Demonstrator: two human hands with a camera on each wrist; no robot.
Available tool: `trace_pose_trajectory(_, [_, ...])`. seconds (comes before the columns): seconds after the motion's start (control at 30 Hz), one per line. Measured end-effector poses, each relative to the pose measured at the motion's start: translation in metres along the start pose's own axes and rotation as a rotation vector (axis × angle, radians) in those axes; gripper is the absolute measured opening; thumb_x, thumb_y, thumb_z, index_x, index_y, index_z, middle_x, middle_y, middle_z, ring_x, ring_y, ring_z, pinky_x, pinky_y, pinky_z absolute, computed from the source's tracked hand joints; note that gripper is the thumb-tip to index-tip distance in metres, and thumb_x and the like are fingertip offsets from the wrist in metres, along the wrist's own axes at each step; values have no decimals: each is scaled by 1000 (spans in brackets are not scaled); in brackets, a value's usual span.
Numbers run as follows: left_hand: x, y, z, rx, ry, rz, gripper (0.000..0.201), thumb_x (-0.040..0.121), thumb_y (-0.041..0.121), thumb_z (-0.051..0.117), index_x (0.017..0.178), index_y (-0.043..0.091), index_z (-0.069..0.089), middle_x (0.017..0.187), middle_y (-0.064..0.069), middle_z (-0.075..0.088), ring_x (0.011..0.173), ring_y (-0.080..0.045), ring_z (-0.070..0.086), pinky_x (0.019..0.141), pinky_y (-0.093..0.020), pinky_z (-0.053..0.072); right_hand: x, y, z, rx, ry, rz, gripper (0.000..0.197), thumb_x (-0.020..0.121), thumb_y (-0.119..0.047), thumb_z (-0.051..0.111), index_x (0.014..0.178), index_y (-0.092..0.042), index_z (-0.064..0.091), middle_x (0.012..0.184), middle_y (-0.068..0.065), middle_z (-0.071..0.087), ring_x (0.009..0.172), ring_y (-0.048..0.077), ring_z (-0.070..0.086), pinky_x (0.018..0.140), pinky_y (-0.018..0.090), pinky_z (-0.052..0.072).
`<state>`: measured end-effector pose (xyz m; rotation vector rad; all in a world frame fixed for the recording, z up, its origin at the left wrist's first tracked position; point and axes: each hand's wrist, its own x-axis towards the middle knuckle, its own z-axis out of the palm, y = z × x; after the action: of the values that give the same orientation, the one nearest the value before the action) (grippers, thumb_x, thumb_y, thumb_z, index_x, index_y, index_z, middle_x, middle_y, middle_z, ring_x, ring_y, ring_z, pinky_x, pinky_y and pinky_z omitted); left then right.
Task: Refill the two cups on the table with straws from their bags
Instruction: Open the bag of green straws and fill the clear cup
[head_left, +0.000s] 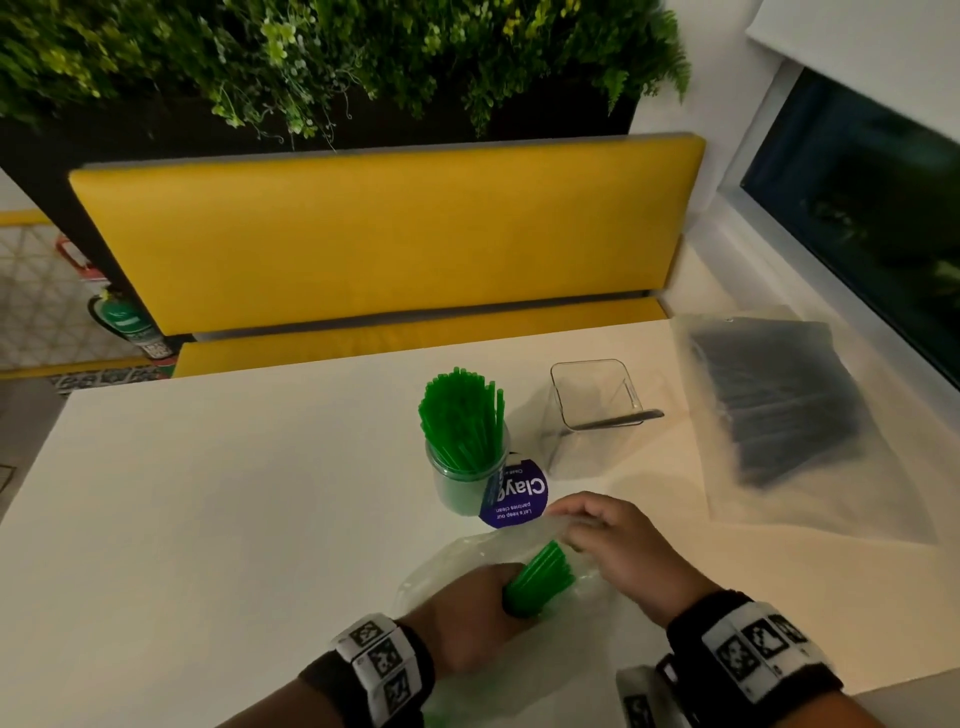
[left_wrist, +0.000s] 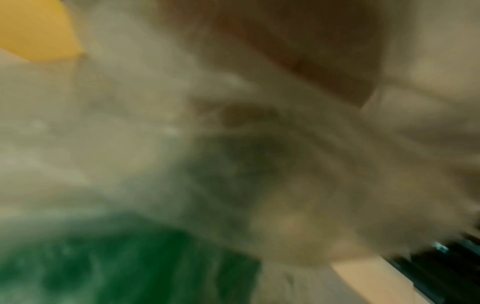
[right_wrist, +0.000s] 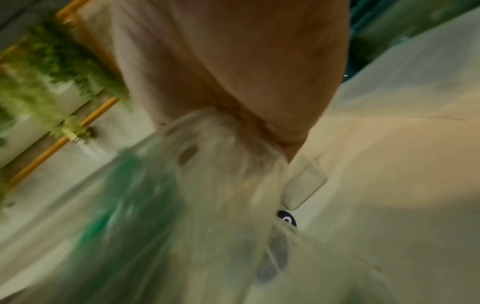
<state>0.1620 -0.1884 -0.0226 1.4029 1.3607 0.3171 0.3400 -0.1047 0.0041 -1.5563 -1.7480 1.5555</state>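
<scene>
Closest in, left hand (head_left: 475, 613) is wrapped around a bundle of green straws (head_left: 540, 577) inside the clear bag (head_left: 447, 571), right hand (head_left: 618, 551) pinching the bag's top edge. Behind them: round cup (head_left: 465, 480) full of green straws, empty square cup (head_left: 592, 415), then the black-straw bag (head_left: 779, 410) on the white table (head_left: 234, 493).

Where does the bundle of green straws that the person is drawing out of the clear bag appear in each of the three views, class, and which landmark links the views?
Head view: low centre, the green straw bundle gripped by the left hand, near the right hand.
Left wrist view: a blurred green mass at bottom left.
Right wrist view: a green smear inside the clear bag, left of centre.
Shared landmark: the yellow bench.
</scene>
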Motion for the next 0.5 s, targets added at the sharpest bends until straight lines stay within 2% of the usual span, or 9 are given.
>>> trace_pose_trajectory(0.07, [-13,11,-5,-106,-13,90,14,90,20,66,93,34,68,80,20,64,71,6,54,74,-15,47,0,1,-3,9,6,33,22,86,-4,62,85,-20,77,74,-12,72,69,-8,61,66,12,46])
trace_pose_trajectory(0.1, [-20,20,-9,-139,-5,135,19,89,18,68,89,37,68,76,21,63,69,5,53,73,-15,46,3,4,-3,-68,49,14,23,86,-5,61,81,-21,77,72,-13,71,68,-7,62,66,15,46])
trace_pose_trajectory(0.17, [-36,47,-22,-233,27,241,22,89,17,71,79,37,66,69,17,59,65,-2,51,68,-20,46,9,9,1,-321,104,-47,24,89,-11,57,81,-24,75,77,-10,68,75,6,65,67,21,45])
trace_pose_trajectory(0.2, [-43,62,-32,-295,67,298,18,88,18,71,78,32,67,69,11,60,66,-6,54,68,-25,49,9,5,4,-432,98,-28,23,91,-17,53,86,-24,74,83,-7,64,78,14,63,67,23,45])
trace_pose_trajectory(0.27, [-52,87,-57,-412,279,413,9,88,17,69,80,20,68,75,-10,65,74,-16,62,74,-34,54,8,-4,12,-592,92,47,23,95,-31,43,96,-27,66,96,-3,53,81,18,57,71,30,46])
trace_pose_trajectory(0.33, [-46,98,-85,-601,570,469,12,92,6,64,82,12,65,76,-19,65,74,-25,64,76,-42,56,6,-20,22,-723,119,-16,27,98,-44,36,101,-31,58,101,-4,47,77,17,57,73,34,50])
trace_pose_trajectory(0.4, [-30,101,-109,-814,765,469,14,94,2,60,87,13,61,72,-16,63,72,-29,62,76,-49,56,13,-32,33,-769,182,-158,28,98,-47,38,119,-34,51,118,-4,45,81,19,64,71,35,55])
trace_pose_trajectory(0.43, [-21,101,-117,-886,836,462,13,95,1,59,89,12,59,72,-13,62,71,-29,61,75,-48,55,18,-36,38,-798,191,-207,33,98,-45,41,129,-36,45,131,-3,40,86,20,67,71,34,56])
trace_pose_trajectory(0.5, [-4,98,-129,-951,942,443,8,95,0,58,92,8,56,71,-9,61,69,-27,59,73,-44,52,33,-37,45,-847,185,-264,37,98,-42,43,135,-35,43,149,-3,30,93,21,68,71,32,56])
